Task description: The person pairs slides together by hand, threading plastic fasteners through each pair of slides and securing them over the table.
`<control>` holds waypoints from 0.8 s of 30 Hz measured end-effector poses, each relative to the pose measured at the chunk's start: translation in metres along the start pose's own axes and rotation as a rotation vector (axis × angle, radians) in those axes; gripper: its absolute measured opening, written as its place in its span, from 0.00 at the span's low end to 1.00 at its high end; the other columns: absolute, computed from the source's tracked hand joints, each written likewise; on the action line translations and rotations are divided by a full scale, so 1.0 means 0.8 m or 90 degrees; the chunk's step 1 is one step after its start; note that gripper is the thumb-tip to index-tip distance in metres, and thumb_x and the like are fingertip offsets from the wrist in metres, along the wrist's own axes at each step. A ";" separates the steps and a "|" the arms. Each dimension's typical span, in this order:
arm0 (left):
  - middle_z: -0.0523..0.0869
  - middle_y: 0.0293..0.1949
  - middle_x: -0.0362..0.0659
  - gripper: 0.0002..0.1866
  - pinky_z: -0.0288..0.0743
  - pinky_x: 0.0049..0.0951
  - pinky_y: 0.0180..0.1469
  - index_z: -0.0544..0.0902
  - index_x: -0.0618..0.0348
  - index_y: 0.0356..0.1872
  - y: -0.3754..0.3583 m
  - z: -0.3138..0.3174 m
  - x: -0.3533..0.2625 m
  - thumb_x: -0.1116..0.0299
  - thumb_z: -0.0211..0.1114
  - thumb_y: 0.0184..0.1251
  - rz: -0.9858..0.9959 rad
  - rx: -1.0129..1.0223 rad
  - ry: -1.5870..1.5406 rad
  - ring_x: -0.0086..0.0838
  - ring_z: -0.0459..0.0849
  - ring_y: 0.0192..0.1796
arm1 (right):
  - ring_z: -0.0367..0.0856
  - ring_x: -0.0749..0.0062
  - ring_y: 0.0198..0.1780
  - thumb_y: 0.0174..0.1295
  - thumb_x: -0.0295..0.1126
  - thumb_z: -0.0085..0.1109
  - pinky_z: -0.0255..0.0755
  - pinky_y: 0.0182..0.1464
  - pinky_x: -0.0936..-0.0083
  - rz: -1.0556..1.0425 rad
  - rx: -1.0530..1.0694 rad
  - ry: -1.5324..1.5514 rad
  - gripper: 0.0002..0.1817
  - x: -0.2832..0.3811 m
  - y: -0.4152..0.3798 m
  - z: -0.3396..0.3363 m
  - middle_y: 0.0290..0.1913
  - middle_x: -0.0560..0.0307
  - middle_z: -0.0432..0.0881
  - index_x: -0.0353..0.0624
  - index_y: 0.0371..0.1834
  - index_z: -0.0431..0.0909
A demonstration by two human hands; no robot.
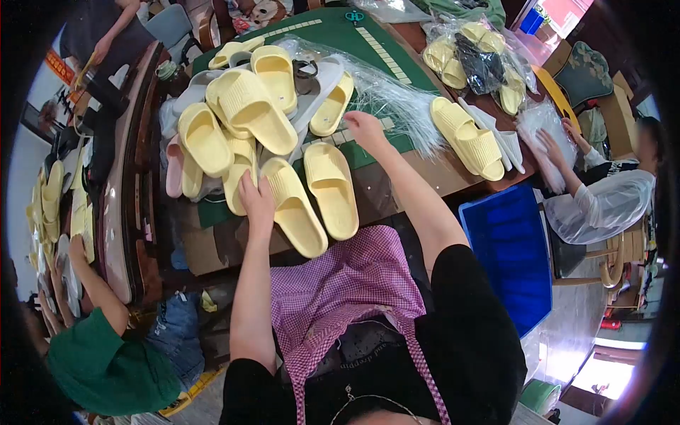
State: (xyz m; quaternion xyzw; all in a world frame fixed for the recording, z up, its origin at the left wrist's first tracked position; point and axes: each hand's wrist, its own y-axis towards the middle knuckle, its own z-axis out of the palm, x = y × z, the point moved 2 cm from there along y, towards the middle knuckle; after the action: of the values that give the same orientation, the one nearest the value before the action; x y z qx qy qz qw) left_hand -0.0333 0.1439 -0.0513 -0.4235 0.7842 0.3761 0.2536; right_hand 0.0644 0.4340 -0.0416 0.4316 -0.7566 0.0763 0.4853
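Observation:
My left hand [256, 200] is closed at the edge of a pale yellow slipper [239, 157], between it and another yellow slipper [296, 212] lying at the table's front edge. My right hand [366, 133] hovers over the green mat with its fingers curled together; anything inside them is too small to make out. Just left of it lies a single yellow slipper [331, 106], and below it another yellow slipper [331, 191] points toward me. Clear plastic strands [404, 106] spread beyond my right hand. A heap of yellow slippers [251, 106] covers the left of the table.
A yellow pair [467, 138] lies at the right edge beside white slippers [503, 134]. Bagged slippers [482, 53] sit behind. A blue bin [506, 255] stands below right. One co-worker [602, 191] handles plastic at right; another in green [113, 361] works at left.

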 end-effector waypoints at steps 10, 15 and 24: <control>0.57 0.63 0.58 0.26 0.51 0.45 0.63 0.62 0.66 0.59 -0.108 -0.008 -0.043 0.66 0.53 0.62 0.109 0.036 0.119 0.51 0.56 0.64 | 0.70 0.63 0.46 0.48 0.26 0.51 0.62 0.49 0.68 -0.272 0.105 -0.551 0.09 -0.044 -0.023 0.032 0.36 0.58 0.75 0.48 0.32 0.79; 0.57 0.63 0.58 0.24 0.51 0.46 0.62 0.64 0.65 0.57 -0.134 -0.009 -0.047 0.67 0.54 0.60 0.122 0.085 0.080 0.51 0.57 0.64 | 0.73 0.62 0.42 0.47 0.27 0.56 0.66 0.46 0.67 -0.217 -0.026 -0.304 0.04 -0.030 -0.032 -0.003 0.32 0.60 0.77 0.46 0.28 0.78; 0.62 0.61 0.55 0.27 0.52 0.50 0.61 0.66 0.62 0.57 -0.187 0.019 -0.071 0.66 0.60 0.55 0.290 0.176 0.156 0.50 0.59 0.62 | 0.74 0.61 0.43 0.52 0.26 0.51 0.66 0.46 0.64 -0.137 -0.051 -0.260 0.08 -0.035 -0.043 -0.015 0.36 0.58 0.80 0.48 0.32 0.79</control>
State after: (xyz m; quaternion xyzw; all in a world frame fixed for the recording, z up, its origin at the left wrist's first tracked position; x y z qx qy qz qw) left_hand 0.1249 0.1293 -0.0753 -0.2399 0.9277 0.2588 0.1217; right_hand 0.1019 0.4353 -0.0683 0.4965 -0.7913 -0.0950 0.3439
